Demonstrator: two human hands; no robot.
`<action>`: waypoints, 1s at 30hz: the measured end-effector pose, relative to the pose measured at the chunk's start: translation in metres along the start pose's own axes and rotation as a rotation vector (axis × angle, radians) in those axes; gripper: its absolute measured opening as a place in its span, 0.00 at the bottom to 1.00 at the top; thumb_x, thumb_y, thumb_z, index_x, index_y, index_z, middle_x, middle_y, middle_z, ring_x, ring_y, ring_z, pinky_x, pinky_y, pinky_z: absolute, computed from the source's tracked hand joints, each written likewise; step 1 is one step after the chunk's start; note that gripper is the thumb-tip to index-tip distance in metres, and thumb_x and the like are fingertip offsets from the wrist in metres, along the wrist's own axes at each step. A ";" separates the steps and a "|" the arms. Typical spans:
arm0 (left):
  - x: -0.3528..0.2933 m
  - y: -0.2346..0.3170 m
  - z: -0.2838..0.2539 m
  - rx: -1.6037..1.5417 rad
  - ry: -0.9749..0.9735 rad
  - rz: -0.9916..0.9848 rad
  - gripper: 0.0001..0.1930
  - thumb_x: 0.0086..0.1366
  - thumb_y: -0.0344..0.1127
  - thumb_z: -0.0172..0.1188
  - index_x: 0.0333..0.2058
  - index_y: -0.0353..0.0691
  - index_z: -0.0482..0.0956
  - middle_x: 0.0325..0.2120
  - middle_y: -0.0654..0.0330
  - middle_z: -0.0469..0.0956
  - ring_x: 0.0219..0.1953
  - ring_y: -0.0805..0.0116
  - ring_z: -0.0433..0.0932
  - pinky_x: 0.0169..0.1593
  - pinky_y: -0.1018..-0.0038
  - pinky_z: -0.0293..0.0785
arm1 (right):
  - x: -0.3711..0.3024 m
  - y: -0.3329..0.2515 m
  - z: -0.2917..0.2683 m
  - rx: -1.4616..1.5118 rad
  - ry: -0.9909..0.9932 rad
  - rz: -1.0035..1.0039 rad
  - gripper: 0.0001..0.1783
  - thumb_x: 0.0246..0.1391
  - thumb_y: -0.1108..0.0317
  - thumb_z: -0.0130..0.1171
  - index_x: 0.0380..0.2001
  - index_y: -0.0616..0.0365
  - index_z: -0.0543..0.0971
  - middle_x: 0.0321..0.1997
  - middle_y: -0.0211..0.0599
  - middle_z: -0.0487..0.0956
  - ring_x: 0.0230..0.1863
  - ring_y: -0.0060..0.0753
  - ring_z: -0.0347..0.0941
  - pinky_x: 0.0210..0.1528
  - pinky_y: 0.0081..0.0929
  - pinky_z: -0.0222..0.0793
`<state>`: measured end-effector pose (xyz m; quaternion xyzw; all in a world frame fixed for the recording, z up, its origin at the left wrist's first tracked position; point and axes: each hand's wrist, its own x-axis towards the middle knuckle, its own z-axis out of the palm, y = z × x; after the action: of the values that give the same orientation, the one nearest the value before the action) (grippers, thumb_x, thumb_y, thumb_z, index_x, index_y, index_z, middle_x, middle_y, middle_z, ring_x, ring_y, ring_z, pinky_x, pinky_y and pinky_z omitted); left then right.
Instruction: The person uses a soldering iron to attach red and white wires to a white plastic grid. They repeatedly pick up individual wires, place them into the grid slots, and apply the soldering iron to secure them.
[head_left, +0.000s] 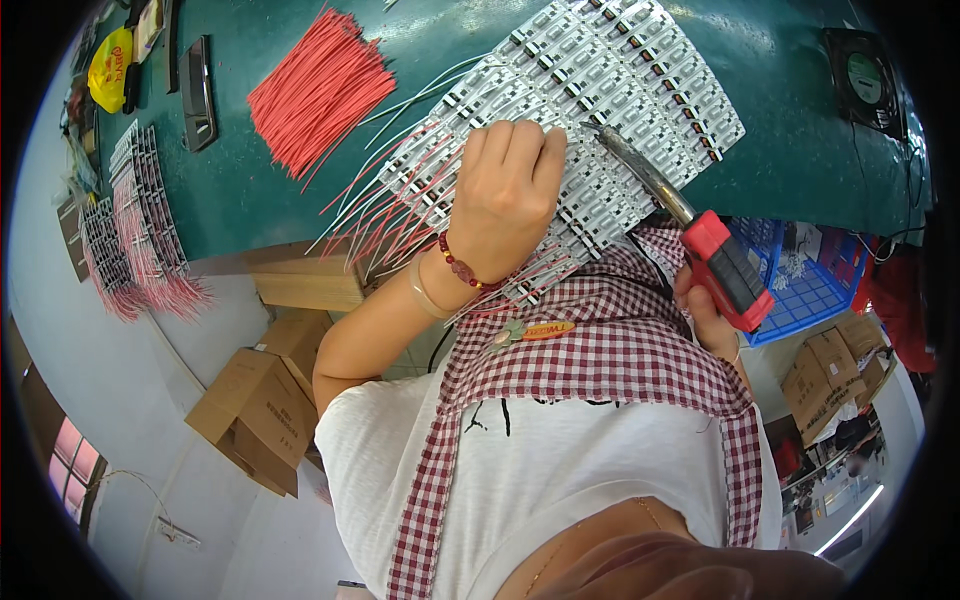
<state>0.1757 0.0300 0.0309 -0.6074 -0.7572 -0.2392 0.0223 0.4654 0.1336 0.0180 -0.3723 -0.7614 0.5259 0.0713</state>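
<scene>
A panel of white circuit boards (pixel 610 90) lies across the green table in front of me, with many red and white wires (pixel 385 215) trailing off its left side. Over its middle, my left hand (pixel 510 180) is closed, knuckles up, and its fingertips and whatever they pinch are hidden. In my right hand (pixel 705 315) is a red-and-black soldering gun (pixel 730 265), gripped by the handle. The metal tip reaches up and left onto the boards, a little right of my left fingers.
A bundle of red wires (pixel 320 90) lies on the table at upper left. Farther left are wired panels (pixel 145 210), a black bar-shaped case (pixel 198 95) and a yellow bag (pixel 110 70). A black fan (pixel 865 80) stands at far right, above a blue basket (pixel 810 290). Cardboard boxes (pixel 255 410) sit below.
</scene>
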 end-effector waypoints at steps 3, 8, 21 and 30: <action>0.001 0.000 -0.001 0.004 -0.005 0.002 0.14 0.47 0.24 0.57 0.37 0.34 0.79 0.25 0.60 0.66 0.28 0.64 0.68 0.33 0.70 0.62 | -0.004 0.005 -0.003 0.092 -0.006 0.009 0.13 0.45 0.67 0.63 0.35 0.61 0.80 0.32 0.41 0.79 0.32 0.40 0.77 0.34 0.28 0.72; 0.001 0.001 -0.002 0.044 -0.025 0.009 0.14 0.48 0.25 0.57 0.37 0.34 0.78 0.25 0.60 0.66 0.29 0.64 0.68 0.34 0.70 0.62 | -0.007 0.010 -0.006 0.063 -0.027 0.028 0.12 0.46 0.63 0.62 0.33 0.60 0.80 0.29 0.39 0.79 0.30 0.40 0.76 0.32 0.30 0.71; -0.005 0.008 0.003 -0.014 0.006 0.012 0.16 0.48 0.24 0.57 0.38 0.35 0.79 0.26 0.61 0.67 0.29 0.65 0.68 0.35 0.69 0.62 | -0.012 0.009 0.000 0.054 0.006 0.019 0.10 0.45 0.67 0.62 0.30 0.61 0.79 0.30 0.39 0.78 0.28 0.38 0.75 0.29 0.30 0.69; -0.005 0.008 0.002 -0.019 -0.014 0.013 0.15 0.47 0.24 0.57 0.38 0.35 0.79 0.25 0.61 0.67 0.30 0.64 0.68 0.35 0.69 0.62 | -0.011 0.001 0.000 0.066 0.024 -0.019 0.11 0.44 0.70 0.62 0.33 0.61 0.79 0.30 0.42 0.77 0.27 0.42 0.75 0.28 0.29 0.69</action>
<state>0.1848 0.0273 0.0302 -0.6143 -0.7509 -0.2420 0.0127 0.4741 0.1263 0.0201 -0.3687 -0.7464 0.5454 0.0974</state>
